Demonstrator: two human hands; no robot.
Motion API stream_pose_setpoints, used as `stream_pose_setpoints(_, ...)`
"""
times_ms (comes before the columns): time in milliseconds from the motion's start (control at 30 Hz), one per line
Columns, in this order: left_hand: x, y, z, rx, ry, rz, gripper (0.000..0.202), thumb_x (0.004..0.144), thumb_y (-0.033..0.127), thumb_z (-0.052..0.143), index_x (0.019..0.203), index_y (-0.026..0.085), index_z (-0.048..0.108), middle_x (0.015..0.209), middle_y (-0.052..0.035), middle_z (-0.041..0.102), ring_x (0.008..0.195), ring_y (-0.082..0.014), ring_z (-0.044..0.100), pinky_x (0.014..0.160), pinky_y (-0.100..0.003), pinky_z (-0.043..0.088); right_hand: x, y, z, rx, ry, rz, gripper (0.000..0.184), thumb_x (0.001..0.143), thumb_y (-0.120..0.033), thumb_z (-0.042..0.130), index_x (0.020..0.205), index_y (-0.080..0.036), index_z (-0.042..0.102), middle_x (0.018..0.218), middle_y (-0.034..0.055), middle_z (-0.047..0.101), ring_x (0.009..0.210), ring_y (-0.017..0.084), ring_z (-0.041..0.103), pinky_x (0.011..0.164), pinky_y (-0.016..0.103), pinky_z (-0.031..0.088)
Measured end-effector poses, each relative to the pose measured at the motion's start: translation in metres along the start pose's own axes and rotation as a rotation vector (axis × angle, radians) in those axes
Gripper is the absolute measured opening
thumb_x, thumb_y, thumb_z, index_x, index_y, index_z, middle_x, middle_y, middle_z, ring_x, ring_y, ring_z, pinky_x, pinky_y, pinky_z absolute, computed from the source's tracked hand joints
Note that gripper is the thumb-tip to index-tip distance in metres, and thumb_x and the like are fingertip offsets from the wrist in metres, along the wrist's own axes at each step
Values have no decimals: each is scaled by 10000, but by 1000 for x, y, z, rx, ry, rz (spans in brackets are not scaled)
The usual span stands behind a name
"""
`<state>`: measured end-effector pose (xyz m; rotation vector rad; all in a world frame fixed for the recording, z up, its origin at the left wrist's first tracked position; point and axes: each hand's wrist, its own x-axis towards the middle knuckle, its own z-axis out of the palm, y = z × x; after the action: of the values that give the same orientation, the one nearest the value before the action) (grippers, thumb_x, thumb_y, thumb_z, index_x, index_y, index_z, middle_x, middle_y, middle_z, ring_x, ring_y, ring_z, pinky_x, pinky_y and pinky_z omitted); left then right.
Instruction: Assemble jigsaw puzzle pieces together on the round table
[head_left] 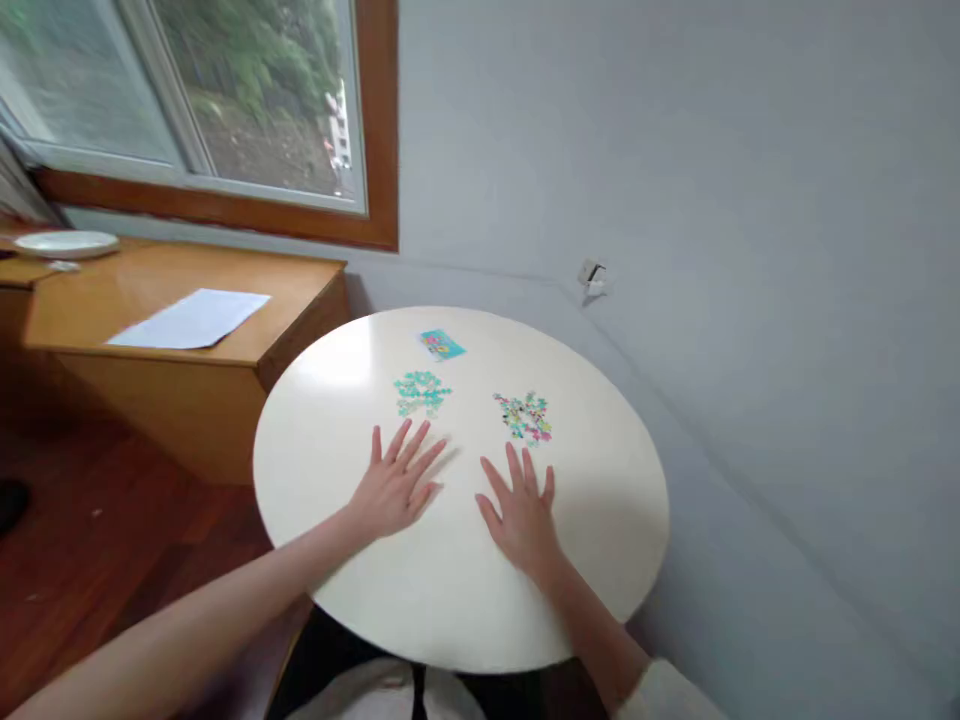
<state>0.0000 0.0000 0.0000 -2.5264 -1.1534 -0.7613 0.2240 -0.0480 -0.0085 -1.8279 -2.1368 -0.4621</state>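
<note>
My left hand (394, 485) lies flat on the round white table (600, 500), fingers spread, holding nothing. Just beyond its fingertips sits a cluster of teal puzzle pieces (421, 393). My right hand (521, 510) also rests flat and open on the tabletop. A pile of multicoloured puzzle pieces (525, 416) lies just past its fingers. Farther back on the table is a small teal picture card (442, 345). Neither hand touches any pieces.
A wooden desk (180, 370) stands to the left with a white sheet of paper (191, 318) and a white plate (66, 243) on it. A window (225, 100) is above it. A grey wall (675, 200) runs close behind and right of the table.
</note>
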Motion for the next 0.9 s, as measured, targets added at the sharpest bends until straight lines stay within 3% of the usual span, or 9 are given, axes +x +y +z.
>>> stream_pose_setpoints(333,2,2,-4,-11,-47,-24,545,893,413,401,1407,255,310,1492,-101,252,1384,-318,123,1081,-582,-15,-2,1,-3,18,-56,25,481,876,-526,383,1308,-329,460,1461,84,331,1340,298,267,1062,526,90)
stream_pose_setpoints(500,3,-1,-1,-101,-269,-30,475,912,375,345,1344,188,416,1350,-152,471,1265,-288,399,1053,-552,238,-1,0,-6,24,-113,28,438,913,-426,357,1314,-284,461,1374,106,459,1276,249,386,1063,462,148)
stream_pose_setpoints(567,3,-1,-1,-122,-311,-37,442,907,357,353,1280,163,485,1311,-162,505,1233,-282,436,1033,-522,300,-2,0,-7,31,-121,29,433,911,-416,368,1309,-279,467,1366,104,468,1268,239,397,1059,436,169)
stream_pose_setpoints(767,3,-1,-2,-123,-315,-36,411,889,312,367,1242,154,507,1302,-167,503,1232,-285,432,1017,-522,326,6,7,-3,107,-102,50,385,905,-381,391,1258,-281,507,1317,76,515,1223,215,433,1038,413,197)
stream_pose_setpoints(900,2,-2,0,-112,-301,-32,403,887,310,364,1236,168,507,1295,-153,511,1224,-276,437,1016,-515,328,27,20,6,141,-104,97,343,897,-311,396,1173,-202,568,1221,110,576,1116,198,505,968,373,276)
